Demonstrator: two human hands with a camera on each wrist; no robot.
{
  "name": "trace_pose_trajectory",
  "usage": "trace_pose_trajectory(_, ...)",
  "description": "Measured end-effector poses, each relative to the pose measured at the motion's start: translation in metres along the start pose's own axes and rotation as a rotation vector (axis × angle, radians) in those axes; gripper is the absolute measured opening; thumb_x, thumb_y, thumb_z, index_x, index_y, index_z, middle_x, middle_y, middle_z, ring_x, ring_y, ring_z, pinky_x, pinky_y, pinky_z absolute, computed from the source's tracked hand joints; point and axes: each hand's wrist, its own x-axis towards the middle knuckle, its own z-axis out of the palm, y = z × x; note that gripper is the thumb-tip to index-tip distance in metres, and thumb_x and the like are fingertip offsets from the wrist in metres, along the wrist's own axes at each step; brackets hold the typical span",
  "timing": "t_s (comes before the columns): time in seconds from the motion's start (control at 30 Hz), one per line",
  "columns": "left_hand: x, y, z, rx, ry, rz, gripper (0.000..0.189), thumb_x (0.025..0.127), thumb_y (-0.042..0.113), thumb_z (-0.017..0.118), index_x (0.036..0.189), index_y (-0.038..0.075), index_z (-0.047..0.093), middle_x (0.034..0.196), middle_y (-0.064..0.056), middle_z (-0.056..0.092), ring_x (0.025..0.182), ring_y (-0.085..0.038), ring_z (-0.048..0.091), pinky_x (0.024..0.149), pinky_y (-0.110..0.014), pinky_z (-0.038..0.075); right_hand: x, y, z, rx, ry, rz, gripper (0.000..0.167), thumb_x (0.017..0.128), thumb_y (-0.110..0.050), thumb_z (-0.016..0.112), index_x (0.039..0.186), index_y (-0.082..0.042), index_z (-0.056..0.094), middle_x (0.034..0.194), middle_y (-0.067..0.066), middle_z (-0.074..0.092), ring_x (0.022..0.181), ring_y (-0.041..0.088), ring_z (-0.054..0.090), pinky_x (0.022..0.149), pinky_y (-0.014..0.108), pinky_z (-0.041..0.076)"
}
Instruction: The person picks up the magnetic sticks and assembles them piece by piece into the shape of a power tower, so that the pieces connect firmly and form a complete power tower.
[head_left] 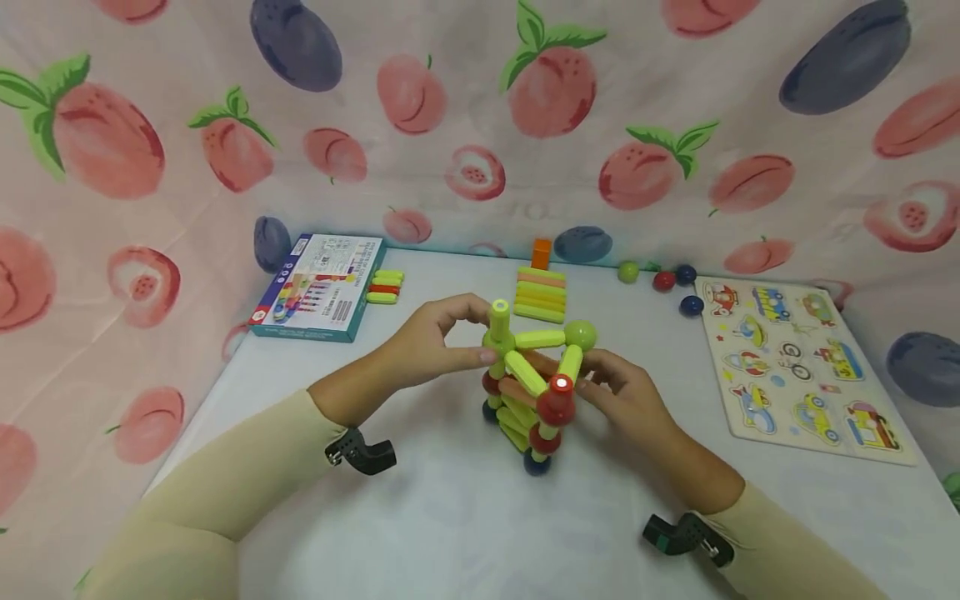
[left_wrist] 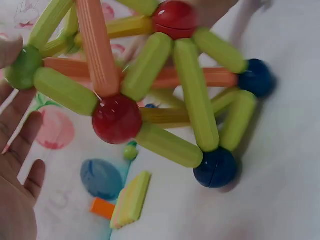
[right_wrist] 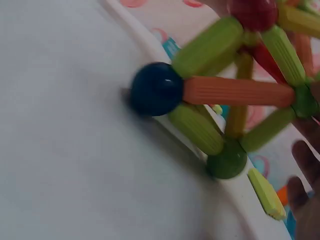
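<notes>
A frame of magnetic sticks and balls [head_left: 527, 375] stands between my two hands, its blue balls [left_wrist: 215, 167] at the bottom on the table. Light green, yellow and orange sticks link green, red and blue balls. My left hand [head_left: 431, 342] holds the upper left corner, with thumb and fingers at a green ball [left_wrist: 23, 67]. An upright green stick [head_left: 500, 317] rises from that corner. On the right side, my right hand [head_left: 626, 392] grips the frame below the large green ball [head_left: 581, 335]. A red stick [head_left: 561, 387] points up from the near red ball.
At the back left lies a toy box [head_left: 318, 287] beside several short sticks [head_left: 385, 287]. A row of longer sticks [head_left: 540, 295] and an orange block [head_left: 542, 253] lie at the back. Loose balls [head_left: 664, 281] sit near a picture puzzle board [head_left: 806, 367] on the right.
</notes>
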Motion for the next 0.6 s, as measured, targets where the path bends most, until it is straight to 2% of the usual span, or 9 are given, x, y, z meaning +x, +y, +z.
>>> trace_pose_trajectory(0.13,-0.015,0.003,0.011,-0.023,0.028,0.11,0.057,0.085,0.059,0.086,0.113,0.012,0.069,0.11,0.001,0.07,0.116,-0.022,0.062,0.113,-0.052,0.043,0.026,0.004,0.003,0.184,-0.182,0.068,0.037,0.103,-0.013,0.072,0.139,-0.007,0.067,0.129,0.009,0.07,0.123,0.026,0.059,0.098,0.031,0.056)
trace_pose_trajectory(0.23,-0.023,0.006,0.021,-0.021,0.06,0.195,0.061,0.081,0.065,0.086,0.107,0.013,0.066,0.105,0.002,0.068,0.109,-0.021,0.063,0.108,-0.044,0.047,0.037,0.004,0.007,0.259,-0.285,0.065,0.043,0.098,-0.014,0.078,0.139,-0.009,0.067,0.13,0.011,0.071,0.128,0.03,0.06,0.1,0.036,0.057)
trace_pose_trajectory(0.33,-0.028,0.002,0.022,0.005,0.049,0.267,0.062,0.083,0.065,0.084,0.108,0.013,0.064,0.105,0.0,0.066,0.107,-0.022,0.062,0.101,-0.043,0.051,0.039,0.004,0.009,0.241,-0.299,0.064,0.047,0.097,-0.014,0.081,0.141,-0.008,0.066,0.131,0.012,0.071,0.127,0.031,0.061,0.099,0.036,0.058)
trace_pose_trajectory(0.4,-0.031,-0.009,0.01,0.089,0.033,0.27,0.053,0.089,0.056,0.083,0.113,0.011,0.066,0.108,-0.001,0.068,0.108,-0.024,0.063,0.1,-0.047,0.051,0.033,0.003,0.007,0.244,-0.25,0.111,0.046,0.1,-0.015,0.076,0.144,-0.006,0.064,0.133,0.011,0.069,0.128,0.03,0.059,0.098,0.034,0.058)
trace_pose_trajectory(0.43,-0.031,-0.017,0.0,0.166,0.037,0.247,0.049,0.092,0.052,0.081,0.116,0.011,0.067,0.11,-0.002,0.069,0.11,-0.024,0.063,0.1,-0.048,0.051,0.028,0.002,0.005,0.242,-0.215,0.132,0.044,0.102,-0.015,0.072,0.144,-0.005,0.064,0.135,0.01,0.069,0.129,0.028,0.058,0.098,0.032,0.057)
trace_pose_trajectory(0.5,-0.031,-0.038,-0.028,0.41,0.069,0.164,0.039,0.098,0.04,0.075,0.123,0.011,0.069,0.115,-0.003,0.072,0.114,-0.026,0.064,0.101,-0.052,0.049,0.018,0.0,-0.001,0.267,-0.157,0.145,0.039,0.106,-0.013,0.063,0.143,-0.001,0.063,0.135,0.009,0.067,0.13,0.027,0.056,0.1,0.03,0.056)
trace_pose_trajectory(0.53,-0.031,-0.05,-0.043,0.557,0.097,0.084,0.035,0.1,0.034,0.073,0.126,0.012,0.07,0.118,-0.004,0.073,0.117,-0.027,0.063,0.104,-0.053,0.048,0.012,0.0,-0.005,0.283,-0.134,0.142,0.035,0.108,-0.013,0.059,0.14,0.0,0.065,0.134,0.008,0.068,0.13,0.026,0.055,0.101,0.029,0.055)
trace_pose_trajectory(0.6,-0.03,-0.073,-0.072,0.839,0.124,-0.113,0.031,0.103,0.027,0.07,0.132,0.015,0.071,0.125,-0.006,0.073,0.124,-0.03,0.061,0.107,-0.055,0.044,0.0,-0.001,-0.012,0.321,-0.124,0.08,0.032,0.108,-0.007,0.054,0.137,-0.002,0.067,0.132,0.005,0.069,0.13,0.024,0.055,0.103,0.028,0.052)
